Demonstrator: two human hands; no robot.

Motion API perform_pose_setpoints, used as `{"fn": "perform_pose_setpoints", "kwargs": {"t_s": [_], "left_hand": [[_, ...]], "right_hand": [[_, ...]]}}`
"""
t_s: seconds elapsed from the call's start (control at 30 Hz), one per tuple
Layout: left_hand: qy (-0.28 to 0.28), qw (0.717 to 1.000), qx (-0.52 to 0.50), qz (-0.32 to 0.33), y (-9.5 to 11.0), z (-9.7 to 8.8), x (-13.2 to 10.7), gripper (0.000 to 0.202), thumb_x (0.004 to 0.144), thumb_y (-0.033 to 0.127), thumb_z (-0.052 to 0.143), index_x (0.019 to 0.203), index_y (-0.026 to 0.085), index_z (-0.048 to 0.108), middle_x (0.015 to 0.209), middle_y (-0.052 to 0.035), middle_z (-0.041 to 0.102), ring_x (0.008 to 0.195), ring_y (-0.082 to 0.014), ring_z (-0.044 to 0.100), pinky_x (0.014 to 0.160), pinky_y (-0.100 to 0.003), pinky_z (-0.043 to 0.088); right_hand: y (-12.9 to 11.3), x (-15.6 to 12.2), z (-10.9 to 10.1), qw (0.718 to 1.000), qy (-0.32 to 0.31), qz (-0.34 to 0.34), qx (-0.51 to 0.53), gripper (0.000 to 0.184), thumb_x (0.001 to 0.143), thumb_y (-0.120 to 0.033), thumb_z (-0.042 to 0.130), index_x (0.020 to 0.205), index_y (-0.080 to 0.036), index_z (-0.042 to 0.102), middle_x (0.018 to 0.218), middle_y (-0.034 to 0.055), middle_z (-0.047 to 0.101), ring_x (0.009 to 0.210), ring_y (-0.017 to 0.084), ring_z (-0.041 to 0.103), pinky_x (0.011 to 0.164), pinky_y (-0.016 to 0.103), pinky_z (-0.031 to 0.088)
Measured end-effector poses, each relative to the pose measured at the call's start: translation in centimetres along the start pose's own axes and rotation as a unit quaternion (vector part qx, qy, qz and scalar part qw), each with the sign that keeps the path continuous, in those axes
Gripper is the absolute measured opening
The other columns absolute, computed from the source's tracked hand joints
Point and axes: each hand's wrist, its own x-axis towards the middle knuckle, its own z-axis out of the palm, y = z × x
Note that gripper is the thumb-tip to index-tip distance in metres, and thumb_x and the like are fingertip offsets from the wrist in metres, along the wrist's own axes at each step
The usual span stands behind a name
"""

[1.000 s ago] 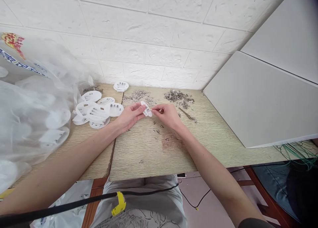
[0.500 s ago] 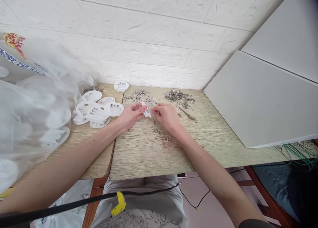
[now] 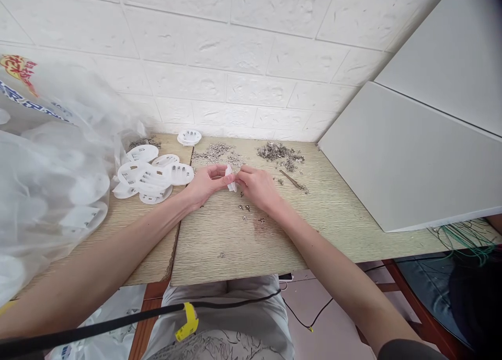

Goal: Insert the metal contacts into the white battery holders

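Observation:
Between thumb and fingers, my left hand (image 3: 207, 186) grips a white plastic disc (image 3: 230, 170), tipped almost edge-on. The fingertips of my right hand (image 3: 257, 187) are pinched together against the disc's right side; what they hold is too small to make out. Several similar white discs (image 3: 135, 173) with small metal pieces in them lie overlapping to the left of my left hand. Small metal parts (image 3: 245, 208) are scattered below my hands. A pair of brass-coloured tweezers (image 3: 289, 178) rests to the right of my right hand.
Behind my hands are a pile of flat silvery pieces (image 3: 215, 152) and a darker pile of metal parts (image 3: 276, 151). One more disc stack (image 3: 189, 137) sits by the wall. A clear plastic bag (image 3: 50, 182) fills the left. A grey panel (image 3: 423, 166) and green wires (image 3: 463, 240) are at right.
The disc in my left hand has turned from showing its metal-fitted face to nearly edge-on. My right fingertips have stayed close at its right side.

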Motion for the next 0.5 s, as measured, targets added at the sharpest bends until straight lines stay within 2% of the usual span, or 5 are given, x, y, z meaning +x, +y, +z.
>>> {"fn": "perform_pose_setpoints", "kwargs": {"t_s": [0.13,0.33,0.5], "left_hand": [[0.012,1.0,0.01,-0.006,0.14,-0.06,-0.1,0.045,0.062,0.032,0.086,0.099,0.014,0.069,0.101,-0.0093,0.068,0.097,-0.0211,0.064,0.099,-0.044,0.046],[-0.022,0.998,-0.064,-0.011,0.42,-0.26,0.07,0.03,0.07,0.032,0.082,0.088,0.013,0.068,0.092,-0.0067,0.068,0.09,-0.0174,0.064,0.097,-0.042,0.049],[-0.032,0.997,-0.073,-0.012,0.39,-0.46,0.2,0.036,0.068,0.038,0.082,0.086,0.012,0.067,0.09,-0.0055,0.066,0.089,-0.0166,0.063,0.097,-0.042,0.05]], "right_hand": [[0.08,0.17,-0.13,0.999,0.013,0.011,0.045,0.024,0.092,-0.017,0.048,0.083,-0.016,0.071,0.082,0.0045,0.064,0.067,0.013,0.05,0.056,0.027,0.024],[0.66,0.05,-0.74,0.992,0.035,0.035,0.119,0.018,0.086,-0.018,0.056,0.088,-0.017,0.074,0.083,0.0031,0.068,0.066,0.012,0.053,0.059,0.026,0.031],[0.54,-0.04,-0.71,0.989,0.063,0.044,0.129,0.021,0.088,-0.021,0.055,0.094,-0.017,0.075,0.086,0.0035,0.07,0.064,0.012,0.054,0.062,0.026,0.035]]}}
